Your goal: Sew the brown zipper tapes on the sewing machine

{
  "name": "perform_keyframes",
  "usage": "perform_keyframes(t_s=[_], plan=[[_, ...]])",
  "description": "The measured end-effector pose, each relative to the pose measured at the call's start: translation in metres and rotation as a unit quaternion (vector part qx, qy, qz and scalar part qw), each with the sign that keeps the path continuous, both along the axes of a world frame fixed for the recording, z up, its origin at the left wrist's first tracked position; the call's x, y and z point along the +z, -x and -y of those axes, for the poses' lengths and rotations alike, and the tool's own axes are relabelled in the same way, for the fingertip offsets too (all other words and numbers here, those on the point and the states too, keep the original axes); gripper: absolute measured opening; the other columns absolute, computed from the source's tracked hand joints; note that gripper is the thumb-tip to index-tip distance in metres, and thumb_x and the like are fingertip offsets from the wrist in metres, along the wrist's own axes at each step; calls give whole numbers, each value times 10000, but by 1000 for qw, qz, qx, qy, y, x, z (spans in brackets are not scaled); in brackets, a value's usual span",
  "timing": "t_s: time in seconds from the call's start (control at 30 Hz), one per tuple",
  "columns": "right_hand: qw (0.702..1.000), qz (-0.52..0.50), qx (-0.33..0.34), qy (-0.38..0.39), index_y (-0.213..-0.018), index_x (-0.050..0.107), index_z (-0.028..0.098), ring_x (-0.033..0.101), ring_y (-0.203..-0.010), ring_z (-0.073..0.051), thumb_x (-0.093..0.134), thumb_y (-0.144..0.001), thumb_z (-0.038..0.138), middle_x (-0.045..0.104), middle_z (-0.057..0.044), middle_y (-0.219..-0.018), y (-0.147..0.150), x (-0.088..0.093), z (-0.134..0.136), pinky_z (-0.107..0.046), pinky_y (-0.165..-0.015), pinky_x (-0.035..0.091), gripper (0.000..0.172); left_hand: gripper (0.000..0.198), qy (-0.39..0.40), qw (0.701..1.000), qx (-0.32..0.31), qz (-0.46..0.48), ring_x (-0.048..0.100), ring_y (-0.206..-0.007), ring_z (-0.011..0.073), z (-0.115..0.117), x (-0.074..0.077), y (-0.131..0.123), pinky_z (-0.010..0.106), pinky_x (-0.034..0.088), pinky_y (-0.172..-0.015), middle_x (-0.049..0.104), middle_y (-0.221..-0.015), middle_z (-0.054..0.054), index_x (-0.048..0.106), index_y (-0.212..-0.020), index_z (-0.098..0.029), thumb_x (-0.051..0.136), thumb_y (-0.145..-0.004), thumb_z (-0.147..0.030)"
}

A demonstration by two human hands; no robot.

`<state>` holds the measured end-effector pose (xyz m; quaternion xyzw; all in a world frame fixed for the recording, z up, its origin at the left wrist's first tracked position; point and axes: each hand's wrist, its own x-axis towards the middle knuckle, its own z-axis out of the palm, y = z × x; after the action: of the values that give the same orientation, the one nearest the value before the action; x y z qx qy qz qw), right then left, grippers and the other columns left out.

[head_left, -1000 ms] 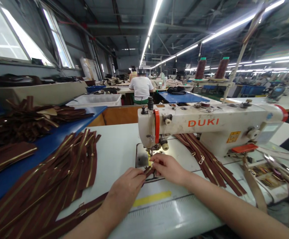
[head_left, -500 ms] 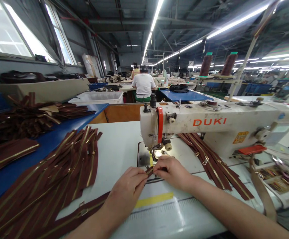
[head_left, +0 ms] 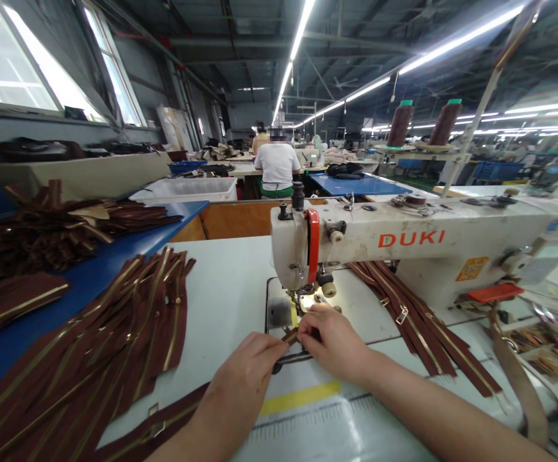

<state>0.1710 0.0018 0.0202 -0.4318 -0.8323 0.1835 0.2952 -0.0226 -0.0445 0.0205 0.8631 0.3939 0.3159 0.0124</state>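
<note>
A brown zipper (head_left: 183, 405) with metal pulls runs from the lower left, under my left hand, to the front of the sewing machine's needle area. My left hand (head_left: 243, 369) is closed on it, fingertips pinching near its end. Just to the right, my right hand (head_left: 329, 333) pinches the same end, close below the presser foot (head_left: 301, 301). Its fingers partly hide the zipper tip. The white sewing machine (head_left: 356, 234) stands right behind my hands, its lamp lighting the needle plate. I cannot tell whether the zipper touches the foot.
Many brown zippers (head_left: 129, 321) lie piled on the left. More zippers (head_left: 416, 321) lie under the machine arm. A tray of small metal parts (head_left: 539, 350) sits at right. Two thread cones (head_left: 399, 125) stand behind. A person in a white shirt (head_left: 278, 163) sits farther back, facing away.
Both hands keep their pinch on the zipper end; the left hand has shifted slightly down and right. The view has moved a little, so the machine appears slightly farther right.
</note>
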Motion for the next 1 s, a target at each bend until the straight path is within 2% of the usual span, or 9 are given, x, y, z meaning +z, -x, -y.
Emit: perform_keyframes(t_s=[0.13, 0.33, 0.5, 0.63, 0.73, 0.83, 0.9, 1.0], plan=[[1000, 17, -1, 0, -713, 589, 175, 514, -773, -149, 570, -801, 117, 562, -1, -724, 1, 1, 0, -240, -684, 354, 107, 424, -44, 997, 1, -60, 612, -874, 184, 0, -4, 1, 328, 562, -790, 642, -942, 52, 592, -1070, -181, 340, -798, 25], [999, 38, -6, 2, -740, 601, 174, 526, -806, -156, 548, -811, 129, 575, -17, -763, 2, 3, 1, -244, -716, 376, 99, 406, -41, 990, 13, -132, 602, -889, 202, -2, -5, 0, 348, 558, -785, 627, -968, 65, 578, -1053, -163, 348, -795, 50], [997, 76, -16, 1, -782, 617, 168, 532, -846, -171, 525, -834, 139, 590, -37, -798, 4, 6, 3, -257, -742, 388, 109, 418, -2, 980, 22, -200, 593, -901, 218, 0, -2, -3, 362, 535, -819, 630, -987, 75, 585, -1077, -147, 383, -773, 57], [995, 101, -19, 0, -801, 623, 163, 535, -849, -173, 521, -844, 143, 603, -47, -824, 6, 10, 3, -257, -735, 387, 112, 434, 70, 968, 21, -240, 570, -935, 238, 0, 10, -7, 395, 502, -863, 619, -1020, 95, 592, -1098, -125, 390, -751, 38], [993, 121, 2, -12, -811, 621, 162, 533, -841, -170, 527, -850, 139, 606, -46, -834, 4, 13, 1, -254, -723, 378, 105, 352, 141, 967, 6, -210, 559, -940, 227, -1, 25, -11, 388, 482, -875, 599, -1015, 77, 613, -1040, -165, 404, -796, -22], [988, 148, 31, -39, -786, 610, 159, 529, -828, -167, 525, -859, 142, 605, -49, -832, 3, 14, -4, -258, -725, 371, 113, 257, 205, 967, -40, -147, 569, -894, 192, -3, 34, -15, 319, 487, -829, 589, -981, 57, 626, -923, -187, 396, -866, -87], [984, 164, 47, -56, -778, 602, 156, 530, -828, -170, 523, -864, 144, 606, -52, -832, 2, 14, -7, -267, -740, 369, 117, 245, 214, 968, -61, -116, 570, -879, 181, -4, 33, -16, 300, 488, -813, 590, -967, 47, 624, -906, -192, 396, -887, -106], [980, 176, 64, -61, -808, 601, 155, 534, -855, -178, 519, -876, 154, 611, -57, -852, 1, 14, -10, -284, -774, 367, 107, 270, 185, 976, -59, -96, 561, -934, 189, -2, 23, -14, 320, 479, -858, 594, -1003, 44, 615, -1011, -202, 390, -901, -101]])
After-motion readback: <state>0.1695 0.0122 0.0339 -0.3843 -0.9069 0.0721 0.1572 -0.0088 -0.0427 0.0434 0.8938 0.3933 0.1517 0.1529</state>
